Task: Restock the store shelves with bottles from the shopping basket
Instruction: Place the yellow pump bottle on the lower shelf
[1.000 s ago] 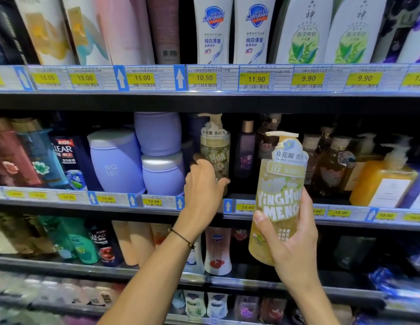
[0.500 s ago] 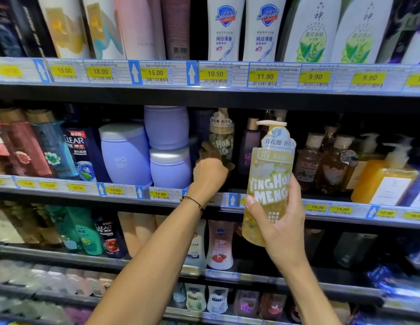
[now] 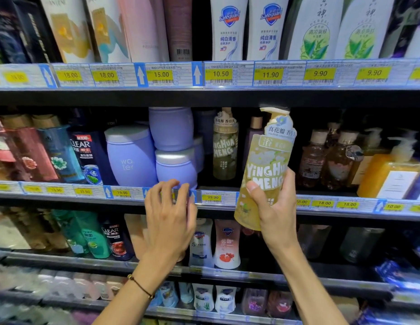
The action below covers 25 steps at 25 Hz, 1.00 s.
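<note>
My right hand [image 3: 276, 214] grips a tall yellow pump bottle [image 3: 265, 160] labelled "Ying Hua Meng", held upright in front of the middle shelf's edge [image 3: 321, 204]. A matching yellow pump bottle [image 3: 225, 151] stands further back on that shelf, left of the held one, with a dark gap in front of it. My left hand [image 3: 170, 216] is empty with fingers spread, hovering in front of the shelf's price rail below the purple jars. The shopping basket is out of view.
Purple jars [image 3: 131, 156] stand left of the gap; brown and amber bottles [image 3: 331, 158] and an orange pump bottle [image 3: 389, 174] fill the right. The top shelf holds white Safeguard bottles [image 3: 227, 29]. Lower shelves carry more bottles.
My left hand has let go of the shelved yellow bottle and drawn back out of the shelf, fingers apart. The held bottle has risen slightly toward the gap.
</note>
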{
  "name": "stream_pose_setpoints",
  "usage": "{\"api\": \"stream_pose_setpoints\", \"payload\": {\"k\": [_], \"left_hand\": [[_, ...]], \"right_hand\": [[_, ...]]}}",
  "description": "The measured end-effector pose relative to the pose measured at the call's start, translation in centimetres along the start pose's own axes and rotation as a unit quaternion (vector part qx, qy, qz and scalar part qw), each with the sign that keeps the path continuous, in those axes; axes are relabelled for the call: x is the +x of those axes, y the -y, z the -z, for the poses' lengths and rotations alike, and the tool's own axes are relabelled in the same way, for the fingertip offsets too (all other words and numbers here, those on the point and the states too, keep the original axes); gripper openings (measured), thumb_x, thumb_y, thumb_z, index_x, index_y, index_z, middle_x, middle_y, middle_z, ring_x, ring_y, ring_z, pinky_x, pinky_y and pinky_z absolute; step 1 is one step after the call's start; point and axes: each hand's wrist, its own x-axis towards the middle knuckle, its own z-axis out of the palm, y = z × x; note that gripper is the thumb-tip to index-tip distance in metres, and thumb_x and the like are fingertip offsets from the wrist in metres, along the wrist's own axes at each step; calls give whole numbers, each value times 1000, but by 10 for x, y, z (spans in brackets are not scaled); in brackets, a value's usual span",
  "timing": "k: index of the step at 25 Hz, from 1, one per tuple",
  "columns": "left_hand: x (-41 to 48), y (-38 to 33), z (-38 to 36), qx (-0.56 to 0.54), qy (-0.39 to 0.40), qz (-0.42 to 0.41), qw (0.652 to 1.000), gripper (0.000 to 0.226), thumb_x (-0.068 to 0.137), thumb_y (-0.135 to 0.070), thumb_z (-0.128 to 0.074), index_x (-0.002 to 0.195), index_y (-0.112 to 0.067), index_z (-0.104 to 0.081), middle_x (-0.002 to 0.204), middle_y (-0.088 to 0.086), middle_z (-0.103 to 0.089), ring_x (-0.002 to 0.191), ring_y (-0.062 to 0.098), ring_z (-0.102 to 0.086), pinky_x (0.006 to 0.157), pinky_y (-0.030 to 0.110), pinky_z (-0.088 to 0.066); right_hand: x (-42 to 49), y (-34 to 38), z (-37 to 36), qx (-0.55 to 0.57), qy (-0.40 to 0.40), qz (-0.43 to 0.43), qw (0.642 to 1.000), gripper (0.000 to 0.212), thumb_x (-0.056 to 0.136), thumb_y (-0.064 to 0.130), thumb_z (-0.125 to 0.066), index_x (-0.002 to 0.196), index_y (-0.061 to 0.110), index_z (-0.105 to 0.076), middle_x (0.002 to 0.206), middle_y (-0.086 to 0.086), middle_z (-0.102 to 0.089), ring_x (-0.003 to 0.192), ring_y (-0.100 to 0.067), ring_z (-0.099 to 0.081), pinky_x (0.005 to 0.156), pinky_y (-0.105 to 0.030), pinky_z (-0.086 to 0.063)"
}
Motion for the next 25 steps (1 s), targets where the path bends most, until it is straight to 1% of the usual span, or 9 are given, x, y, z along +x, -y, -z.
{"api": "stream_pose_setpoints", "payload": {"k": [3,5,8,11,14,16,18,21,25], "left_hand": [[-13,22,-3,21,17,-40,999,37,94,-21,-59,127,-6,-65,123,21,-58,113,44,-53,101,54,-41],[-13,33,-4,22,18,-64,998,39,95,-22,-59,129,-5,-65,122,22,-59,114,45,-54,108,57,-38],[-9,43,-5,7,0,-79,997,36,97,-22,-61,126,-3,-66,118,22,-60,111,44,-55,109,57,-39],[-9,46,-7,-3,-7,-85,996,35,96,-22,-62,125,-2,-67,117,22,-60,110,44,-55,108,58,-39],[-10,45,-8,-10,-12,-79,997,35,96,-22,-62,125,-2,-67,116,22,-61,109,44,-55,109,57,-39],[-10,46,-9,-14,-14,-79,997,35,97,-22,-62,125,-2,-67,116,22,-61,109,44,-55,109,57,-39],[-10,46,-9,-16,-15,-80,997,35,96,-22,-62,125,-2,-67,116,22,-61,109,43,-55,109,57,-39],[-11,46,-9,-19,-17,-78,997,35,97,-22,-62,126,-2,-67,116,23,-60,110,44,-55,110,57,-38],[-12,45,-11,-18,-18,-74,997,36,97,-22,-62,126,-2,-66,117,23,-60,111,43,-54,111,57,-37]], "right_hand": [[-4,-4,-11,35,-26,8,999,69,76,43,-72,134,17,-44,112,18,-65,104,-6,-64,87,-23,-52],[-4,-5,-17,48,-45,11,998,72,76,40,-74,136,16,-42,117,15,-64,107,-7,-63,90,-22,-51],[5,-3,-20,54,-60,23,996,78,76,36,-78,139,12,-39,126,2,-60,114,-11,-63,97,-28,-51],[17,-3,-22,26,-48,34,998,72,78,29,-82,134,10,-41,125,-4,-61,113,-15,-64,99,-35,-53],[27,-6,-24,-27,-12,40,999,74,81,19,-85,138,11,-40,131,-4,-59,119,-17,-62,103,-38,-50],[34,-8,-25,-101,7,58,993,81,80,27,-86,145,14,-40,133,0,-56,123,-13,-58,105,-36,-49],[42,-9,-28,-185,14,79,979,81,79,37,-85,145,16,-42,130,1,-52,121,-10,-53,104,-33,-47],[46,-12,-37,-238,28,77,968,74,76,38,-85,136,17,-47,122,1,-51,113,-11,-52,99,-32,-47],[46,-20,-47,-306,58,-3,950,56,78,44,-82,111,13,-50,108,-3,-54,101,-19,-53,87,-36,-46]]}}
